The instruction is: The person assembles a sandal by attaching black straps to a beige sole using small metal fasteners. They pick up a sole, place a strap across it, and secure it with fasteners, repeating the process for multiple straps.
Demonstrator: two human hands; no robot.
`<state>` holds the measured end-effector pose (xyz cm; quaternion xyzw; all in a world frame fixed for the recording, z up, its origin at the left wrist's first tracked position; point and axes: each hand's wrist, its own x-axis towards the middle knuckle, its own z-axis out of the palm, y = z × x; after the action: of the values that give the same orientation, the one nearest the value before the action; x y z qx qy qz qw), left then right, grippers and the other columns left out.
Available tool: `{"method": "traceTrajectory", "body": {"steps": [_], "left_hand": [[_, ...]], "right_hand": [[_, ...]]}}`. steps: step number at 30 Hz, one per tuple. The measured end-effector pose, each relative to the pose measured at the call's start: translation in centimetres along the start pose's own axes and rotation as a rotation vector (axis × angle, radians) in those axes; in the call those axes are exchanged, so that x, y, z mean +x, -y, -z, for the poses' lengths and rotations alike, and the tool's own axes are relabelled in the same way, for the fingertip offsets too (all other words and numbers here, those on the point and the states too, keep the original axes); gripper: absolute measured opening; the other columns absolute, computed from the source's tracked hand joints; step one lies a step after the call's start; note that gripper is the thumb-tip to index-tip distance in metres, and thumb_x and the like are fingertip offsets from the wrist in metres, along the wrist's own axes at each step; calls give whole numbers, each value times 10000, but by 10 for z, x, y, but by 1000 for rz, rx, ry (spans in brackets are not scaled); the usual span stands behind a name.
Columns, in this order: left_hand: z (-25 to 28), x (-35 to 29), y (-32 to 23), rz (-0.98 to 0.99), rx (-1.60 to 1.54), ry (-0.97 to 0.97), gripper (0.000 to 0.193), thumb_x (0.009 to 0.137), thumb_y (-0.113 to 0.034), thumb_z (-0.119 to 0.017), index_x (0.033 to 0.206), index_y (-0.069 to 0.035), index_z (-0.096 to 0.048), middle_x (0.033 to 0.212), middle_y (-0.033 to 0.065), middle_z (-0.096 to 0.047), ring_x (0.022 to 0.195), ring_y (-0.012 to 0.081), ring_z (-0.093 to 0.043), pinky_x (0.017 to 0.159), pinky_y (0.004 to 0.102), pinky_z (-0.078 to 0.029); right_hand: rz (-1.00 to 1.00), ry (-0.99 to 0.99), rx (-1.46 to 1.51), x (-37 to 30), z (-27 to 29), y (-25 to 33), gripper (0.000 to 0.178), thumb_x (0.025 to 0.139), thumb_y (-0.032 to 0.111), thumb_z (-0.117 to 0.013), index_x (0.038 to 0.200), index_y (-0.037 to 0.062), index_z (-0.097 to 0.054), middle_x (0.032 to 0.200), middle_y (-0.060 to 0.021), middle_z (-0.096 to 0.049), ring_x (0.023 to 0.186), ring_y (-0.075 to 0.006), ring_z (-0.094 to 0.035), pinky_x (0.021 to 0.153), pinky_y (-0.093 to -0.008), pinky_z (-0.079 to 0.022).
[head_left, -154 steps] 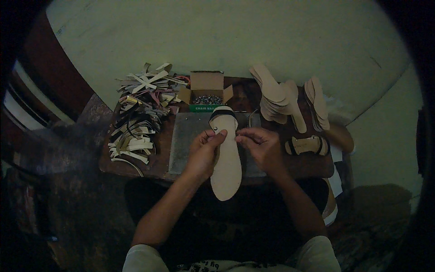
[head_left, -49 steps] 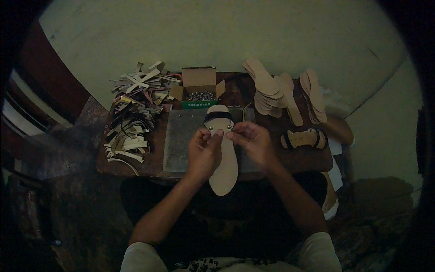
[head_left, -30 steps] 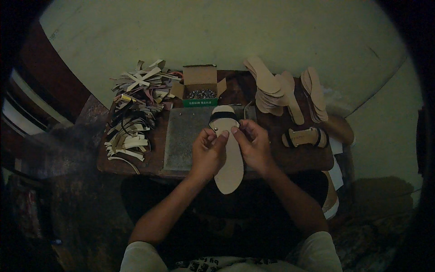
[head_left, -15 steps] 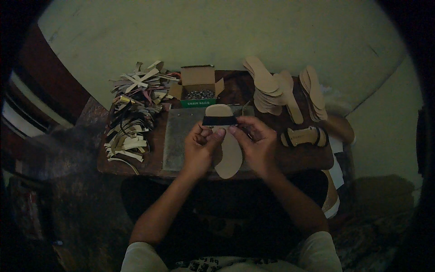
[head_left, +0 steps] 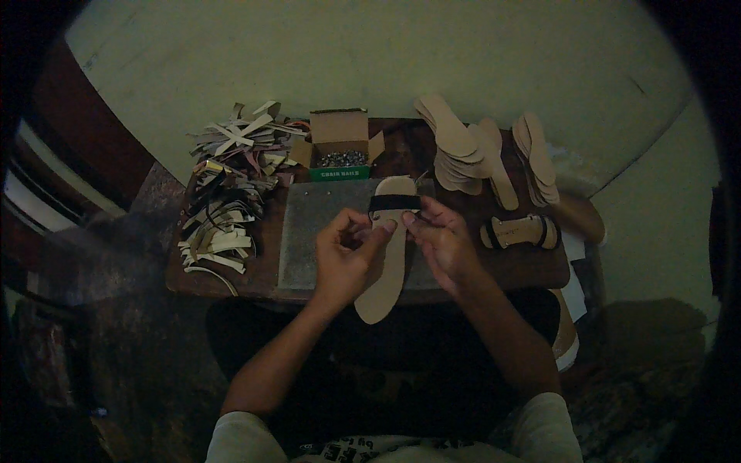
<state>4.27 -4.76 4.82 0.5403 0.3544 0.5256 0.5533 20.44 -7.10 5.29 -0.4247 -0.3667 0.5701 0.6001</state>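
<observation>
With left hand (head_left: pixel 349 251) and right hand (head_left: pixel 445 238) we grasp the beige insole (head_left: pixel 384 279) between them; its black strap (head_left: pixel 395 203) crosses just beyond our thumbs (head_left: pixel 383 234), and a green box (head_left: pixel 340 174) stands ahead of our left hand.

Wood table (head_left: pixel 532 270) w/ grey slab (head_left: pixel 301 251) flat on it at approx 9 o'clk; messy pile of cream/grey/dk strips (head_left: pixel 224 243) spans 9–10, open cardbd box (head_left: pixel 340 174) w/ green front at 11, sm. shiny metal pcs (head_left: pixel 343 159) inside. Fanned stack of tan soles (head_left: pixel 451 139) btwn 1 & 2, narrower sole stack (head_left: pixel 534 158) near it at 2, tan pc w/ black bands (head_left: pixel 515 231) at 3. Bkgd: pale wall (head_left: pixel 370 54) at 12, dk red panel (head_left: pixel 93 127) at 10, dk floor (head_left: pixel 131 332) at 8, white sheet (head_left: pixel 573 297) btwn 3 & 4.
</observation>
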Motion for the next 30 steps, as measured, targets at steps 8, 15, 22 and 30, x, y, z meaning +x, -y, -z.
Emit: {"method": "traceTrajectory", "body": {"steps": [8,15,22,30], "left_hand": [[4,5,-6,166,-46,-16,186,844,-110,-748,803,-53,-576,706,-13,-597,612,29,-504,509,210,-363],[2,2,3,29,105,-19,192,837,-111,-756,780,-34,-590,719,3,-627,631,44,-537,551,215,-412],[1,1,5,132,46,-50,174,835,-102,-757,791,-40,-600,707,-2,-624,622,39,-535,537,216,-405],[14,12,-10,429,12,138,149,833,-84,-751,895,-27,-628,802,55,-684,637,82,-615,518,230,-448]], "right_hand": [[-152,-3,-22,6,5,1,194,882,144,-696,1060,69,-683,944,14,-669,843,-78,-575,746,-248,-435],[-164,-24,-11,6,8,-4,213,886,137,-692,1078,46,-681,973,9,-673,820,-74,-567,735,-238,-431],[-115,-29,-168,10,13,-5,299,877,179,-720,1122,19,-660,982,-25,-673,899,-102,-588,797,-268,-463],[140,-99,-512,13,8,18,369,902,262,-699,1143,-14,-656,1010,-99,-700,910,-146,-627,838,-293,-494]]}}
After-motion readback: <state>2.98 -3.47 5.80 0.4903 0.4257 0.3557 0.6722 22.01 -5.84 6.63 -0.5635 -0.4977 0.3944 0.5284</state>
